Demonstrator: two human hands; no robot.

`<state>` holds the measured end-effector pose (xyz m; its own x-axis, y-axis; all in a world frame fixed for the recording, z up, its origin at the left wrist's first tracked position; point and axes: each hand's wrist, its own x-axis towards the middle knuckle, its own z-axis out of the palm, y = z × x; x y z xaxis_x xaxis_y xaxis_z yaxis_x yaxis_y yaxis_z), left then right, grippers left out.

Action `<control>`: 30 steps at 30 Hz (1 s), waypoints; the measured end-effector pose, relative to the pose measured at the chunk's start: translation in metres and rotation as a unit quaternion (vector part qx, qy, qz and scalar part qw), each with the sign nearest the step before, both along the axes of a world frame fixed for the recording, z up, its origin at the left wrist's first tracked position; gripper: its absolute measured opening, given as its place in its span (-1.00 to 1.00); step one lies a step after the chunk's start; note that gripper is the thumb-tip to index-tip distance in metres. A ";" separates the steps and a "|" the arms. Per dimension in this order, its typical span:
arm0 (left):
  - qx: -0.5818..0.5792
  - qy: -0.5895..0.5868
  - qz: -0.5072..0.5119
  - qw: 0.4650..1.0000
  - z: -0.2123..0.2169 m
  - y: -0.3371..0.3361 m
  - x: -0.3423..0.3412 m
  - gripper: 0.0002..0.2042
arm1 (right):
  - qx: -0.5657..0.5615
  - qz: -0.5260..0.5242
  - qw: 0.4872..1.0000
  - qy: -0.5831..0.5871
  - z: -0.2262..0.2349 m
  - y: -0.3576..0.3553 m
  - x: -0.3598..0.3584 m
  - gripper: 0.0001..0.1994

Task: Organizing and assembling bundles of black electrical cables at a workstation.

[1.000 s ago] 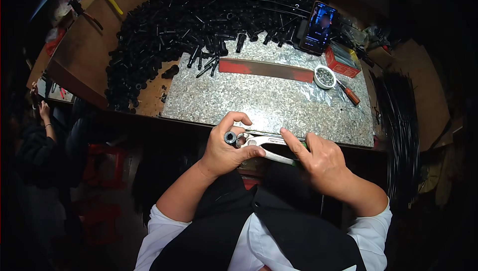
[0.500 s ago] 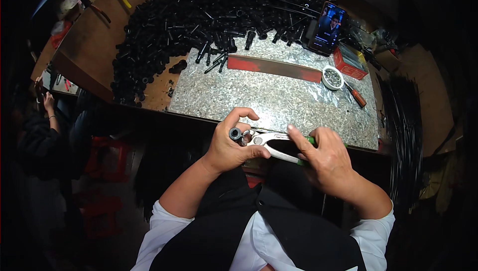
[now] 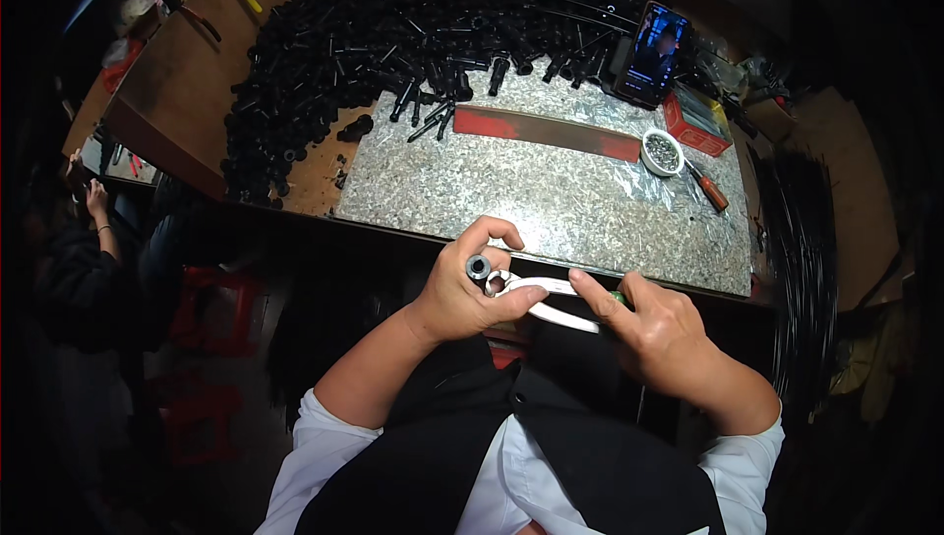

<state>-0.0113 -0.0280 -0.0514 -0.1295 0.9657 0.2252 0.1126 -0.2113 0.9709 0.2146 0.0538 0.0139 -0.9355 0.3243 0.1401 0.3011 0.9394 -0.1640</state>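
In front of the bench's near edge, my left hand (image 3: 447, 289) is closed around a short black tube (image 3: 479, 267), its round open end facing up. The left thumb lies across the silver pliers (image 3: 570, 318). Their jaws are beside the tube, close to the left palm; whether they grip anything cannot be made out. My right hand (image 3: 657, 326) wraps around the green-covered handles, mostly hiding them, with its index finger along the upper arm. A thin dark rod or edge runs just beyond the pliers.
Black tubular parts (image 3: 364, 53) are heaped at the back and left. On the speckled board (image 3: 492, 191) lie a red-brown bar (image 3: 546, 132), a white cup of small metal pieces (image 3: 661, 153) and a screwdriver (image 3: 710, 193). A phone (image 3: 653, 53) stands behind a red box (image 3: 695, 122). Another person (image 3: 88, 240) works far left.
Both hands have shifted slightly right with the tube and pliers. The pliers have tilted a little, and my right hand now covers more of the green handles.
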 end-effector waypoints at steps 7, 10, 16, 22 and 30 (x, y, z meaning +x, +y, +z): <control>-0.001 -0.036 -0.058 0.998 -0.003 -0.001 -0.009 -0.58 | -0.167 0.037 0.985 -0.034 -0.008 0.005 -0.005 -0.18; 0.011 -0.060 -0.080 0.995 -0.002 -0.003 -0.010 -0.50 | -0.191 0.041 0.980 -0.031 -0.007 0.006 -0.005 -0.18; 0.113 -0.046 -0.003 0.993 -0.002 -0.005 -0.035 -0.36 | -0.168 0.028 0.985 -0.018 -0.002 0.011 -0.001 -0.17; 0.351 -0.295 -0.001 0.888 0.114 -0.055 -0.092 -0.59 | -0.041 -0.107 0.993 0.010 -0.030 0.051 0.007 -0.31; 0.307 -0.182 -0.002 0.934 0.196 -0.109 -0.159 -0.73 | 0.011 -0.160 0.987 0.029 -0.067 0.089 0.010 -0.43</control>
